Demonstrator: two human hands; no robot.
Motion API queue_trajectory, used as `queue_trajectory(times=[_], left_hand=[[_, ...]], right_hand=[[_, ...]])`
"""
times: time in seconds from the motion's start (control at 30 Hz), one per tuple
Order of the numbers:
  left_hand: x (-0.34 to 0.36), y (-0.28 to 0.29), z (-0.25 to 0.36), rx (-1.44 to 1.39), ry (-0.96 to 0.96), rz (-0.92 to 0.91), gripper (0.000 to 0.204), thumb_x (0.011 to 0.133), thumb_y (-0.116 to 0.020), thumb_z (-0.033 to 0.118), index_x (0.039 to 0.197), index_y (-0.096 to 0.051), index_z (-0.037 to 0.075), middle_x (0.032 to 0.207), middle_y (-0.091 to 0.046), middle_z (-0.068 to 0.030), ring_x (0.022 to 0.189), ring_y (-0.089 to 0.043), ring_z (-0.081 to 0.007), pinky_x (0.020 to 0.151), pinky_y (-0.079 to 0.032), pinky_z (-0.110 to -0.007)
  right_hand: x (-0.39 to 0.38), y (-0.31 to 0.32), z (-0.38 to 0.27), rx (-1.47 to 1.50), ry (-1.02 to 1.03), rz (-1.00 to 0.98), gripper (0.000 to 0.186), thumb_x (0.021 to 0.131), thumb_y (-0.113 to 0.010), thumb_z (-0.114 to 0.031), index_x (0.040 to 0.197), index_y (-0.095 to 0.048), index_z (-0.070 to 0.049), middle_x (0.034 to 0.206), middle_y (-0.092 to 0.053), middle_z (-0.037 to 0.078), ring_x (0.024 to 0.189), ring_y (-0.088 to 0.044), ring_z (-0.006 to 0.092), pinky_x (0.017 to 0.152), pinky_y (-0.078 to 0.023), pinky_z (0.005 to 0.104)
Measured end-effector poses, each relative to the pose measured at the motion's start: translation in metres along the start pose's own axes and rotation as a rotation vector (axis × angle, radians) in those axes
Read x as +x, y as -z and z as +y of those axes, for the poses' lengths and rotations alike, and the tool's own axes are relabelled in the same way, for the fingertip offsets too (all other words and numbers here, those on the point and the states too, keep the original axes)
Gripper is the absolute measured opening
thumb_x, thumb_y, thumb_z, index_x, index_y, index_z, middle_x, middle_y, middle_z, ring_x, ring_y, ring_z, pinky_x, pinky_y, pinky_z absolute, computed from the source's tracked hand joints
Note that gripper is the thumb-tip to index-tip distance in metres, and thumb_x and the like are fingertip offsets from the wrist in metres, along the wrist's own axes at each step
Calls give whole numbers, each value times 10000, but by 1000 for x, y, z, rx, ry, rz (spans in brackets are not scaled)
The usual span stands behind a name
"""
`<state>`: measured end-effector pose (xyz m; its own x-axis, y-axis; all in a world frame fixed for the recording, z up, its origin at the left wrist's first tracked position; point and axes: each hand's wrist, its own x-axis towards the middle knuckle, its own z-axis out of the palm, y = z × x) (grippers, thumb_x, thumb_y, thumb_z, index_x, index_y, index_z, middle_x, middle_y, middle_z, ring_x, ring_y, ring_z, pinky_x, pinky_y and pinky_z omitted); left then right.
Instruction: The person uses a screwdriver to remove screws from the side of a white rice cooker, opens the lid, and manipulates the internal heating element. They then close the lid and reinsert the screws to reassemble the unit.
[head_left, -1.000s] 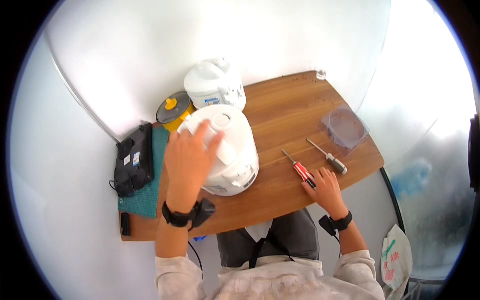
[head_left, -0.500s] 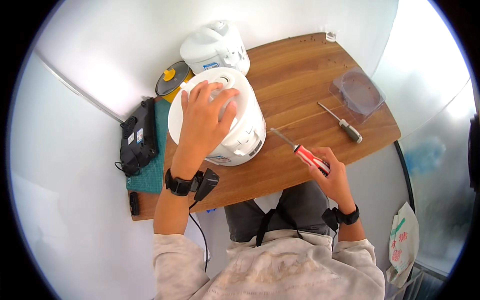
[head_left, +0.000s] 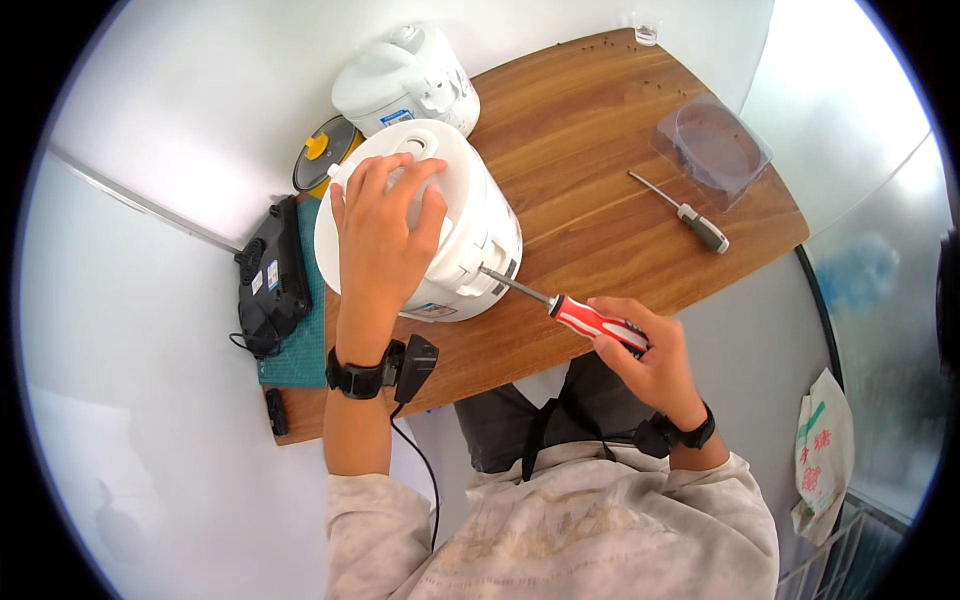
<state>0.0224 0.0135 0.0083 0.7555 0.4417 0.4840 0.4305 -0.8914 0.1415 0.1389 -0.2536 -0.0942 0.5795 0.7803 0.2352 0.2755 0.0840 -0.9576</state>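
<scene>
A white rice cooker (head_left: 470, 200) stands at the table's left half. My left hand (head_left: 385, 220) rests on its lid, fingers spread and slightly bent, partly covering the top. My right hand (head_left: 650, 360) is closed on the red and white handle of a screwdriver (head_left: 580, 318). Its metal shaft reaches up and left, with the tip at the latch area (head_left: 475, 270) on the cooker's front; whether it is inserted I cannot tell. A second screwdriver (head_left: 700, 225), grey and black, lies on the wood to the right.
Behind are another white cooker (head_left: 400, 85) and a yellow pot (head_left: 325, 150). A black device (head_left: 270, 275) sits on a green mat (head_left: 300, 360) at left. A clear plastic container (head_left: 715, 145) and small cup (head_left: 645, 32) are on the wooden table (head_left: 560, 140). A bag (head_left: 820, 450) stands lower right.
My right hand has lifted the red screwdriver from the table and brought it to the cooker's front. My left hand stays on the lid, and the head view has shifted.
</scene>
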Motion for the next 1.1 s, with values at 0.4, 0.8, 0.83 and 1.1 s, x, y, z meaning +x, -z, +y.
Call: queue_trajectory(times=[0.4, 0.8, 0.83, 1.1], left_hand=[[-1, -1, -3, 1, -23, 23, 262, 945, -596, 253, 1146, -754, 198, 1266, -639, -60, 1291, -517, -289, 1152, -267, -579], [-1, 3, 5, 78, -54, 33, 297, 1001, -520, 234, 1184, -733, 138, 1241, -655, -120, 1229, -551, -309, 1124, -338, -429], [-2, 3, 5, 77, -48, 33, 296, 1001, -520, 233, 1183, -733, 137, 1241, -654, -120, 1228, -552, -309, 1124, -338, -429], [2, -3, 1, 10, -10, 22, 277, 945, -587, 230, 1158, -758, 187, 1244, -652, -68, 1256, -535, -287, 1141, -282, -522]], right_hand=[[9, 13, -24, 100, -86, -4, 296, 968, -702, -178, 1196, -665, 7, 889, -693, 80, 669, -646, 118, 633, -511, 258], [2, 3, -35, -179, 191, 91, 280, 857, -779, -108, 1115, -703, -31, 1055, -700, 156, 867, -696, 289, 752, -561, 318], [3, 6, -45, -136, 197, 65, 276, 863, -771, -116, 1114, -701, -27, 1081, -695, 164, 879, -699, 280, 751, -558, 313], [0, 4, -37, 225, 77, 87, 228, 903, -691, -130, 1092, -687, -2, 1014, -700, 188, 813, -700, 199, 686, -537, 281]])
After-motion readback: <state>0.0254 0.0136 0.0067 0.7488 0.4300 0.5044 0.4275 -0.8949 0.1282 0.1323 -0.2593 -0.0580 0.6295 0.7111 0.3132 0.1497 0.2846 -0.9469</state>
